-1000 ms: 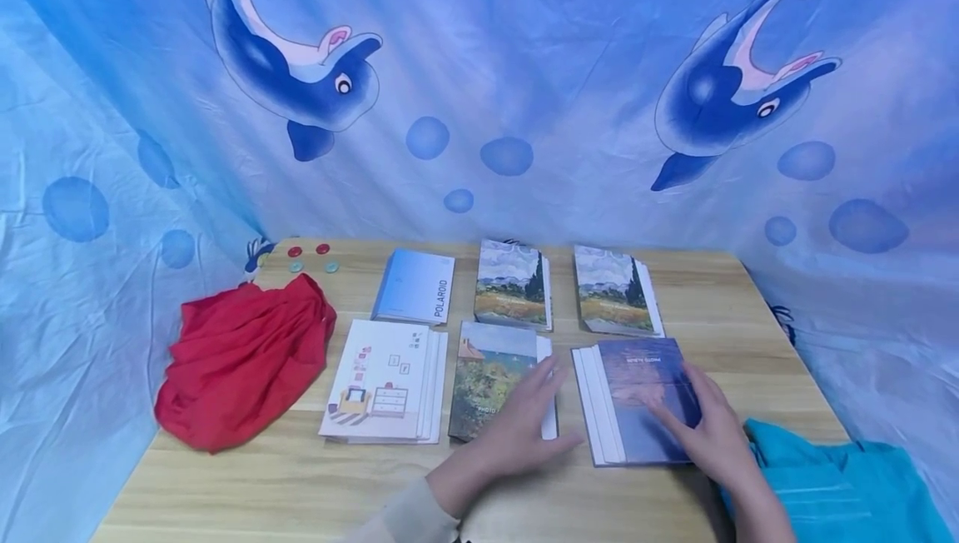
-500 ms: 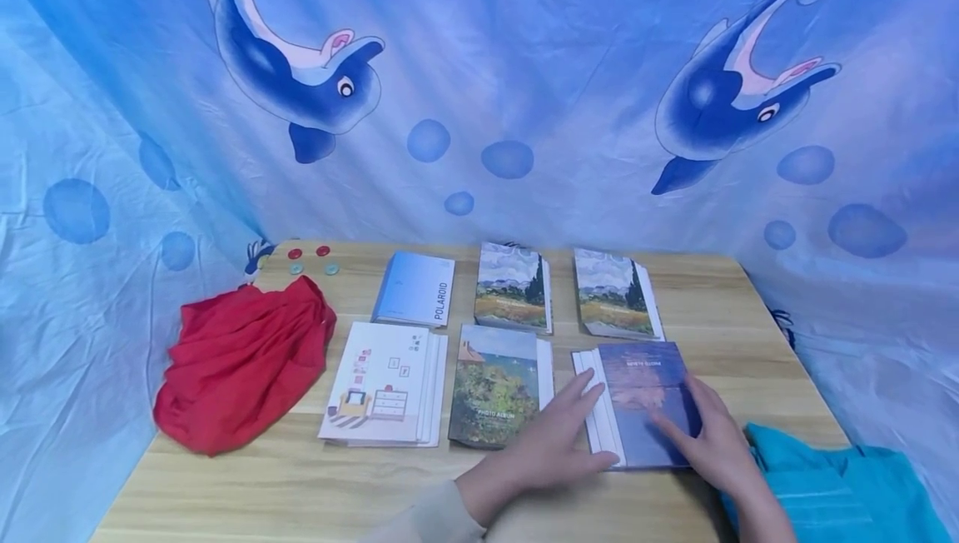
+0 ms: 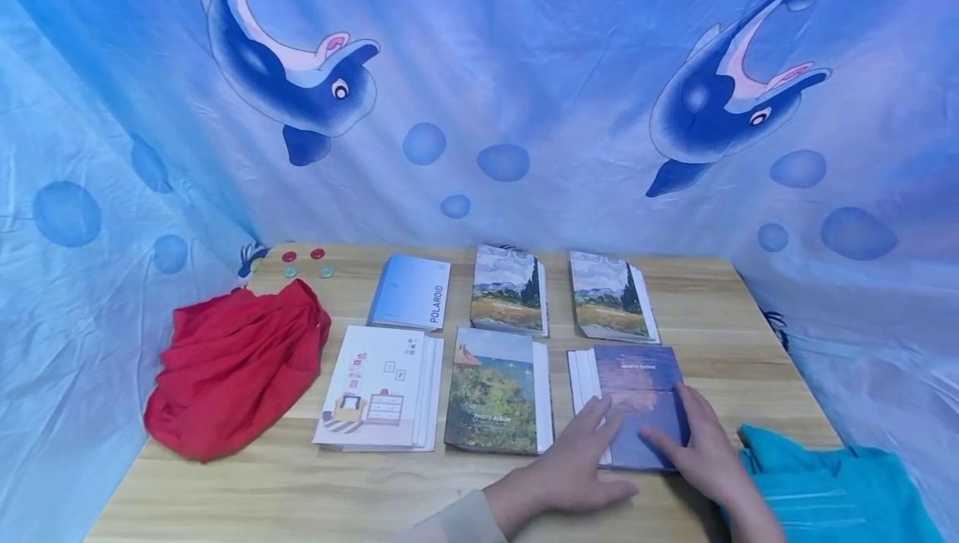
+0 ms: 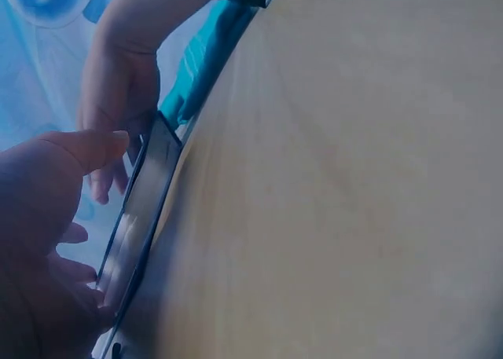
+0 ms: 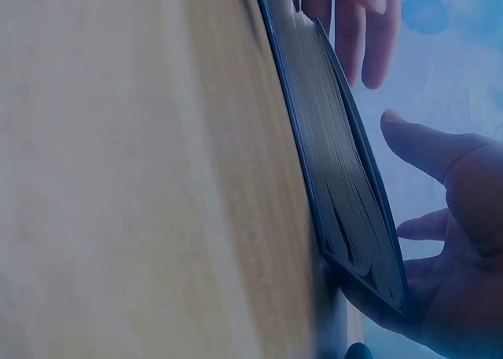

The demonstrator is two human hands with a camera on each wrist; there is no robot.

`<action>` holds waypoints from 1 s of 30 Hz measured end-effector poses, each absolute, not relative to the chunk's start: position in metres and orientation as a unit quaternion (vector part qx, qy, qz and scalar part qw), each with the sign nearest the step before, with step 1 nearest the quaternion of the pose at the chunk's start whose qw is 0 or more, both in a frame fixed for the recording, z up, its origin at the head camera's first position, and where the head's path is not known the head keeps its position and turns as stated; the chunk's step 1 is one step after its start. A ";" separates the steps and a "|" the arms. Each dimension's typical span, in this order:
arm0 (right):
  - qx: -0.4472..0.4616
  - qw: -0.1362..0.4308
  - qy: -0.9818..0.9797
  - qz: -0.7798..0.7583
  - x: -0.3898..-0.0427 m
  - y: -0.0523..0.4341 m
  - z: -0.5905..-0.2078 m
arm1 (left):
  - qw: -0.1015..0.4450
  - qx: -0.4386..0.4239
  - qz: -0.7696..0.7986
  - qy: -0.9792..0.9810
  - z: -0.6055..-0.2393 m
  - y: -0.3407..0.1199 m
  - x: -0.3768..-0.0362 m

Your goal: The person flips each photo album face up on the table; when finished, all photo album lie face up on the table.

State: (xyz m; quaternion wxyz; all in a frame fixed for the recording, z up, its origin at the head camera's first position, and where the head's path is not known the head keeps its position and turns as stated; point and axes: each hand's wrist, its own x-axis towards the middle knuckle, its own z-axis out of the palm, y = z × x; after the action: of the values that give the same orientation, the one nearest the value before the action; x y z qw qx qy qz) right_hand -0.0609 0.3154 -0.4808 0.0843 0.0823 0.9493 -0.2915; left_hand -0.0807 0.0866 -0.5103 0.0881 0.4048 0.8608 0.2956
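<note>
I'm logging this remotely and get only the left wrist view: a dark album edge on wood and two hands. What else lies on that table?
Observer: Five more albums; the nearest one, with a garden cover, lies left of the dark blue album, apart from it.
Operator: Are both hands on the dark one?
Observer: Yes. The left hand rests straight fingers on its white page edge, and the right hand lies flat on its cover; neither has a grip on it.
Operator: What is the teal thing behind it?
Observer: A teal cloth at the table's right corner; a red cloth lies on the far left side.
</note>
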 end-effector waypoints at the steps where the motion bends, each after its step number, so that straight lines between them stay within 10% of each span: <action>1: 0.082 0.085 0.948 -0.294 -0.061 0.315 -0.482 | 0.088 0.400 0.295 0.863 -0.511 0.087 -0.081; 13: 0.138 0.152 0.929 -0.307 -0.064 0.326 -0.485 | 0.079 0.359 0.304 0.879 -0.514 0.094 -0.082; 30: 0.170 0.093 0.905 -0.379 -0.059 0.318 -0.486 | 0.057 0.305 0.327 0.893 -0.514 0.092 -0.085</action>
State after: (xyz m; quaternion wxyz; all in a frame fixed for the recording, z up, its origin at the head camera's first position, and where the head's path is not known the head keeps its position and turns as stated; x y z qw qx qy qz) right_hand -0.0594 0.3181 -0.4855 0.0931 0.1704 0.9047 -0.3792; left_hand -0.0848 0.0920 -0.5140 0.0569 0.3049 0.8928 0.3268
